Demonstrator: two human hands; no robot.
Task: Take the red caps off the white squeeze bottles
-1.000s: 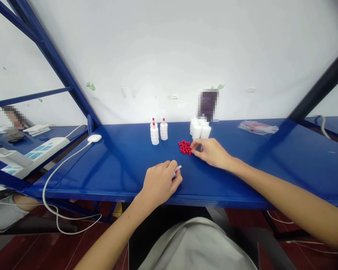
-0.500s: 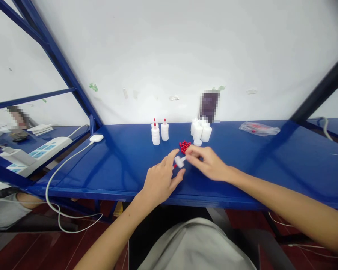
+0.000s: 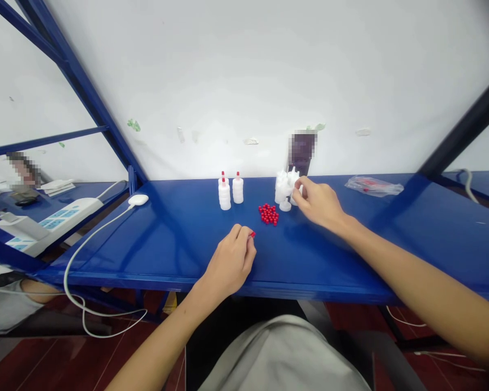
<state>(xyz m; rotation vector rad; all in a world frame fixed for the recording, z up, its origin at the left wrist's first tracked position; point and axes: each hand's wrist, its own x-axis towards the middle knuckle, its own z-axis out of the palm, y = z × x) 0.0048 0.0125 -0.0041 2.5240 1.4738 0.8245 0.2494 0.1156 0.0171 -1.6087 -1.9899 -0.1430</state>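
Observation:
My left hand (image 3: 231,259) is closed above the front of the blue table, and a small red cap (image 3: 252,234) pokes out between thumb and fingers. My right hand (image 3: 321,202) reaches to the group of white bottles (image 3: 283,184), its thumb and forefinger pinched at their right side. What those fingertips hold, if anything, blends in with the white plastic. In front of that group lies a small round white piece (image 3: 285,206). A pile of small red caps (image 3: 268,214) rests between the hands. Farther left stand three white bottles (image 3: 224,196) with red tips.
A clear plastic bag (image 3: 374,186) with something red inside lies at the right back. On the left are a white puck-shaped device (image 3: 138,200) with its cable and a white power strip (image 3: 65,220). Blue frame posts (image 3: 93,103) rise at both sides.
My right hand has moved away from the left, up and right to the white bottles. The white nozzle piece between the hands is gone from there. My left fingers have closed around the red cap.

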